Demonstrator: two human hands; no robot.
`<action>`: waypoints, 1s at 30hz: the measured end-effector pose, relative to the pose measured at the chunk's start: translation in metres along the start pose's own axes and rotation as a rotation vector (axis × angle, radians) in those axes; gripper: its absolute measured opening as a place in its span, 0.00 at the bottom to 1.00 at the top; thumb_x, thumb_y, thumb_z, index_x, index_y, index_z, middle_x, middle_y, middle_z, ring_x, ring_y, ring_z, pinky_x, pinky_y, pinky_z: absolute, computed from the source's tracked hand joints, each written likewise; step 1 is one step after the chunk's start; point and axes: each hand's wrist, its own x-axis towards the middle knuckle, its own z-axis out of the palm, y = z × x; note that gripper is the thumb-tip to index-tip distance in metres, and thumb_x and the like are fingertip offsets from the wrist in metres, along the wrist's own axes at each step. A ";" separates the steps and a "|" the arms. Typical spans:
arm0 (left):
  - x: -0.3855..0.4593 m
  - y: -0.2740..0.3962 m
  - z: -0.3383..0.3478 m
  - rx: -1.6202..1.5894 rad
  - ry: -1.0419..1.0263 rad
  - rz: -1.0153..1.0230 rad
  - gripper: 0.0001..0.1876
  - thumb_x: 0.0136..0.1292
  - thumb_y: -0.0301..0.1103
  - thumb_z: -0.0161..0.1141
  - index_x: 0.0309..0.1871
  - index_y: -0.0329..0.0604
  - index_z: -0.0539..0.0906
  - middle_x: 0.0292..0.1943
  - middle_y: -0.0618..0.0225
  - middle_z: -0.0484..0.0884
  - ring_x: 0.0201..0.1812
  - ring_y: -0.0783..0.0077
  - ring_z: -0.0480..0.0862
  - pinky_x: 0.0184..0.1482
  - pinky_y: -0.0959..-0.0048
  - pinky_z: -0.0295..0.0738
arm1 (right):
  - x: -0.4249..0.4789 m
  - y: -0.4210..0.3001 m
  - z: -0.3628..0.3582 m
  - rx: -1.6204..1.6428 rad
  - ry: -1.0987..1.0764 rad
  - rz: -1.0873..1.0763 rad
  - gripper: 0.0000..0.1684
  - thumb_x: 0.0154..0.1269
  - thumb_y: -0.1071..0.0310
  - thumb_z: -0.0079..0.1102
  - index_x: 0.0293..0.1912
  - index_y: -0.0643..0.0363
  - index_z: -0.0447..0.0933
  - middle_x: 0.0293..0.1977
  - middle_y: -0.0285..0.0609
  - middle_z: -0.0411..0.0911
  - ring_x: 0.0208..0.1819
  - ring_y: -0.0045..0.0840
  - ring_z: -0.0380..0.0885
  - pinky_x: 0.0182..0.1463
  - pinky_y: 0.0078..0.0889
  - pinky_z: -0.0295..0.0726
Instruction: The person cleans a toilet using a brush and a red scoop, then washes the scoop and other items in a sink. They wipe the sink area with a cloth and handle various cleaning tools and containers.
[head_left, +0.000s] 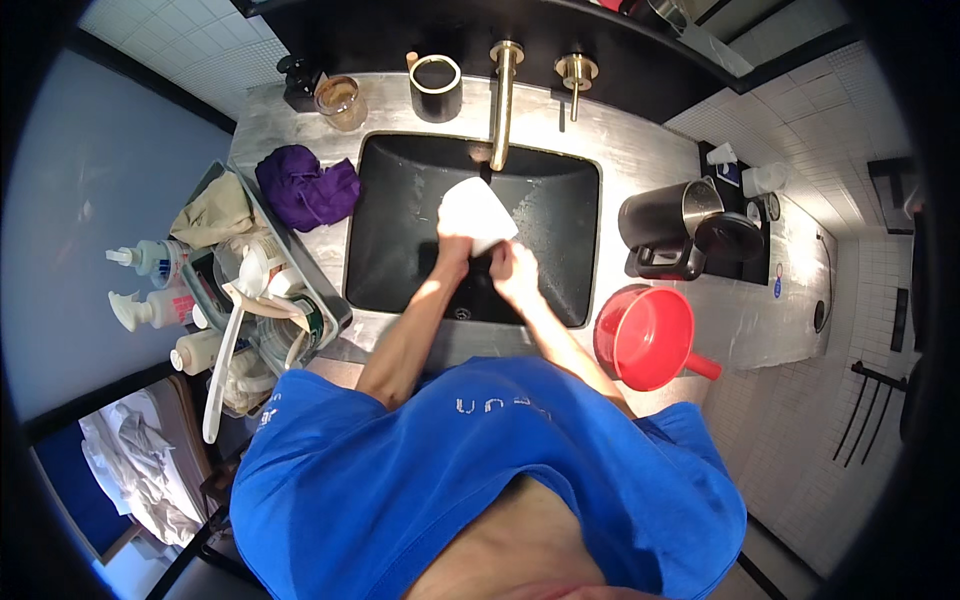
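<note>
A smooth white object (478, 216) is held over the black sink basin (559, 247), below the brass spout (505, 112). It is overexposed, so I cannot tell whether it is a cup or a folded cloth. My left hand (453, 240) grips its left side. At its lower right edge, my right hand (516, 271) is curled against it, the fingertips hidden. No running water is visible from the spout.
Left of the sink lie a purple cloth (306, 187) and a grey caddy (281, 247) packed with bottles and a long-handled white brush (223, 367). Behind stand a glass jar (341, 105) and black mug (436, 97). On the right are an open-lidded kettle (652, 214) and a red dipper (649, 337).
</note>
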 end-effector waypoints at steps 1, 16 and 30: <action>-0.003 -0.002 0.009 0.106 0.090 0.087 0.19 0.58 0.31 0.50 0.53 0.36 0.71 0.46 0.63 0.77 0.44 0.72 0.78 0.43 0.73 0.76 | -0.006 0.006 0.008 -0.113 -0.009 0.038 0.12 0.58 0.65 0.50 0.31 0.61 0.79 0.29 0.54 0.78 0.34 0.48 0.77 0.37 0.40 0.75; 0.004 0.033 -0.017 -0.191 -0.214 -0.247 0.21 0.57 0.36 0.51 0.54 0.37 0.70 0.47 0.62 0.76 0.49 0.70 0.77 0.52 0.72 0.72 | 0.022 0.031 -0.058 0.073 -0.090 -0.081 0.16 0.65 0.62 0.46 0.28 0.62 0.75 0.20 0.48 0.74 0.23 0.34 0.75 0.29 0.32 0.71; 0.078 0.015 0.052 -0.941 -0.445 -0.403 0.31 0.65 0.60 0.28 0.40 0.39 0.72 0.27 0.61 0.72 0.28 0.65 0.74 0.30 0.68 0.72 | 0.215 -0.002 -0.096 -0.224 0.562 -0.146 0.18 0.61 0.66 0.48 0.49 0.62 0.74 0.29 0.59 0.77 0.34 0.50 0.77 0.39 0.48 0.74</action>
